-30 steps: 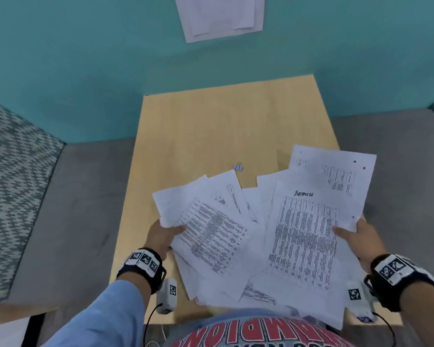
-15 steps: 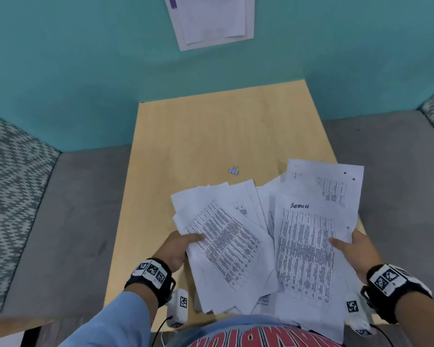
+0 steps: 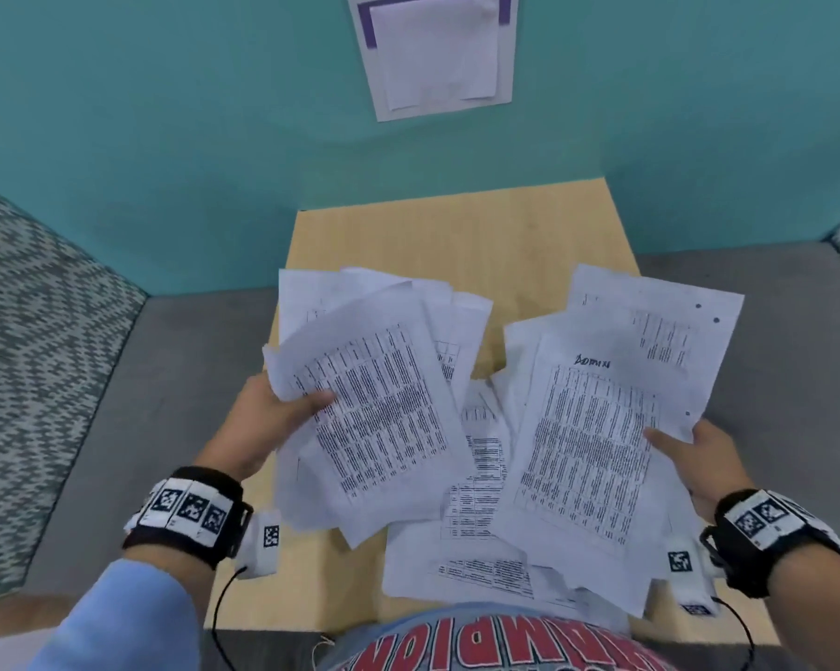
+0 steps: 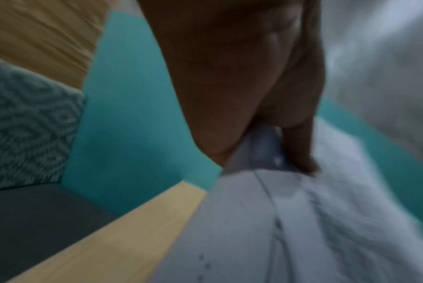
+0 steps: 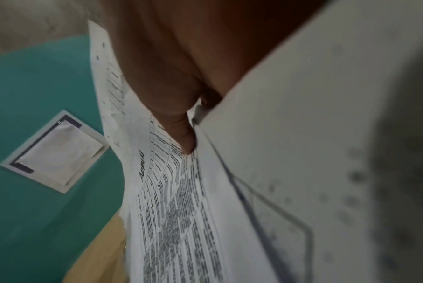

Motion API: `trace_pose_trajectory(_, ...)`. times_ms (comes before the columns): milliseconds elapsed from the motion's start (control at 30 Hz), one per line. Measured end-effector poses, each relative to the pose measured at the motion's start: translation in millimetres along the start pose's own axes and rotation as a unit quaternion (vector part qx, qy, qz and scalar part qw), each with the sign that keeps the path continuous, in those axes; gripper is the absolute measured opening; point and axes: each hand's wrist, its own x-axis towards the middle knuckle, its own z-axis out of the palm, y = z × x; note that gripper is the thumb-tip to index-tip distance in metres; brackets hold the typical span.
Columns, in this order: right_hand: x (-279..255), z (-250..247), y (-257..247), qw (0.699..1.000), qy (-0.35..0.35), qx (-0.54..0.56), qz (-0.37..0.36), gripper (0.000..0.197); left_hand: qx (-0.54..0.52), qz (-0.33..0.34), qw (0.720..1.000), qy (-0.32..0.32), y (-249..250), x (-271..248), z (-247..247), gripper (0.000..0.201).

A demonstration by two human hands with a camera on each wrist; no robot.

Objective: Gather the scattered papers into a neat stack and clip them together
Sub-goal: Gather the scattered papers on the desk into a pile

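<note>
Two loose bundles of printed white papers are lifted above the wooden table [image 3: 457,225]. My left hand [image 3: 282,409] grips the left bundle [image 3: 384,404] at its left edge, thumb on top of a page of dense print. My right hand [image 3: 689,452] holds the right bundle [image 3: 597,447], whose top sheet bears a handwritten word, thumb pressed on its right edge. In the right wrist view the thumb [image 5: 181,134] lies on that printed sheet [image 5: 176,220]. In the blurred left wrist view fingers [image 4: 300,145] pinch the white sheets [image 4: 302,229]. More sheets [image 3: 476,540] lie lower between the bundles. The clip is hidden.
A teal wall [image 3: 166,162] rises behind the table, with a framed notice [image 3: 432,50] pinned on it. Grey upholstered seats [image 3: 98,428] flank the table on both sides, and a patterned cushion [image 3: 26,331] sits at the left. The far half of the table shows bare wood.
Both hands have raised the papers off the table and split them into a left and a right bundle. The small clip seen on the table earlier is now covered from view.
</note>
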Motion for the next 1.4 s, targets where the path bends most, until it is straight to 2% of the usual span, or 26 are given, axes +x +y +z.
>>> trace_pose_trajectory(100, -6, 19, -15, 0.998, -0.045, 0.04, -0.007, 0.041, -0.083, -0.002, 0.995, -0.056, 12, 0, -11, 0.057)
trace_pose_trajectory(233, -22, 50, -38, 0.986, -0.143, 0.089, 0.001, 0.035, -0.126, -0.013, 0.988, -0.092, 7, 1, 28, 0.05)
trace_pose_trajectory(367, -39, 75, -57, 0.965, -0.231, 0.125, 0.002, 0.038, -0.16, -0.029, 0.981, -0.108, -9, -5, 79, 0.048)
trace_pose_trajectory(533, -49, 79, -74, 0.948, -0.29, 0.13, 0.011, 0.033, -0.214, -0.043, 0.971, -0.092, -10, -4, 99, 0.058)
trace_pose_trajectory(567, -52, 77, -79, 0.944, -0.3, 0.136, 0.009, 0.034, -0.214, -0.034, 0.972, -0.09, -5, -4, 99, 0.058)
trace_pose_trajectory(633, -63, 74, -90, 0.936, -0.322, 0.14, -0.017, 0.05, -0.215, -0.018, 0.973, -0.082, 7, -4, 96, 0.056)
trace_pose_trajectory(700, -74, 70, -97, 0.94, -0.319, 0.091, -0.083, 0.066, -0.217, -0.006, 0.973, -0.085, 18, -7, 92, 0.054)
trace_pose_trajectory(733, -79, 67, -98, 0.944, -0.302, 0.052, -0.126, 0.066, -0.215, 0.0, 0.973, -0.085, 24, -9, 90, 0.054)
trace_pose_trajectory(866, -91, 59, -103, 0.944, -0.22, -0.023, -0.245, 0.037, -0.204, 0.05, 0.975, -0.077, 37, -15, 84, 0.049)
trace_pose_trajectory(966, -89, 58, -99, 0.951, -0.201, -0.006, -0.235, 0.026, -0.16, 0.079, 0.978, -0.105, 35, -15, 79, 0.049)
trace_pose_trajectory(1033, -81, 62, -85, 0.955, -0.212, -0.027, -0.205, 0.026, -0.109, 0.063, 0.984, -0.125, 24, -14, 85, 0.044)
trace_pose_trajectory(1100, -68, 69, -67, 0.962, -0.196, -0.04, -0.185, 0.024, -0.087, 0.04, 0.989, -0.113, 15, -15, 96, 0.045)
trace_pose_trajectory(1166, -58, 78, -57, 0.972, -0.165, -0.022, -0.168, 0.023, -0.092, 0.038, 0.991, -0.086, 12, -14, 105, 0.043)
trace_pose_trajectory(1300, -50, 83, -68, 0.971, -0.141, 0.027, -0.193, 0.028, -0.156, 0.074, 0.985, -0.028, 25, -8, 109, 0.053)
trace_pose_trajectory(1400, -47, 73, -72, 0.964, -0.147, 0.021, -0.221, 0.028, -0.198, 0.083, 0.976, -0.043, 27, -8, 109, 0.054)
